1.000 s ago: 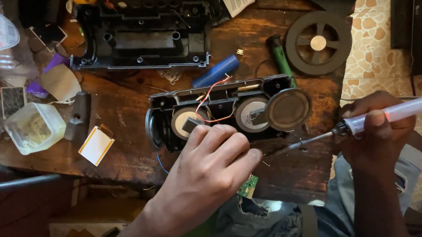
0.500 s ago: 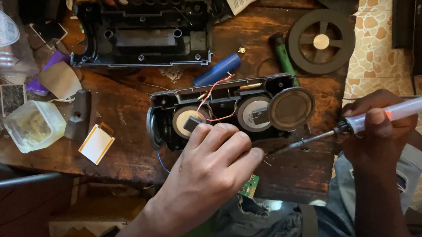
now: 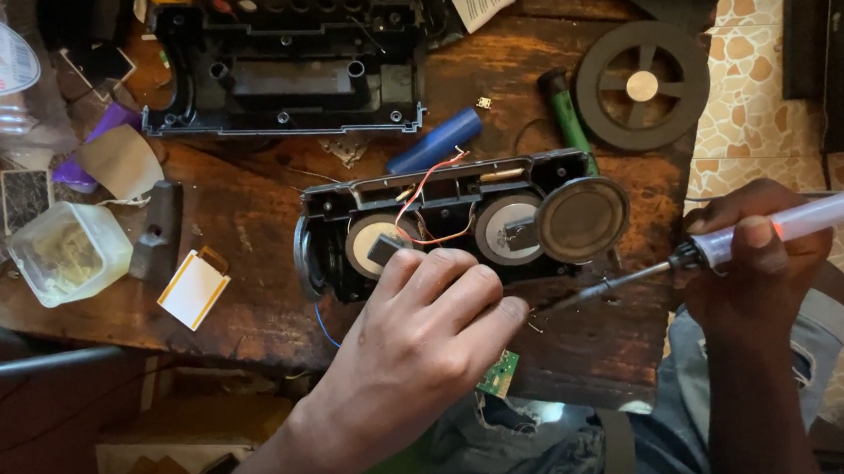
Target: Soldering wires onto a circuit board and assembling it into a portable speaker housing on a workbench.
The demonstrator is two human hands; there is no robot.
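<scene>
soldering at the speaker

while the left hand (image 3: 420, 337) rests fingers curled on the speaker (image 3: 451, 225) at frame centre, grip unclear, the right hand (image 3: 759, 251) at mid right is closed round a soldering iron (image 3: 743, 240), tip near speaker's lower edge.

Speaker housing (image 3: 451, 220) lies mid-bench (image 3: 267, 309): empty casing (image 3: 289, 72) behind it, reel (image 3: 642, 86) behind-right, tub (image 3: 70, 253) far left, cell (image 3: 433, 143) just behind, circuit board (image 3: 499, 373) before it.

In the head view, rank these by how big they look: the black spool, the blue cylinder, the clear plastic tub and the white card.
1. Black spool
2. Clear plastic tub
3. Blue cylinder and white card: they look much alike, so I will not rank them.
</scene>
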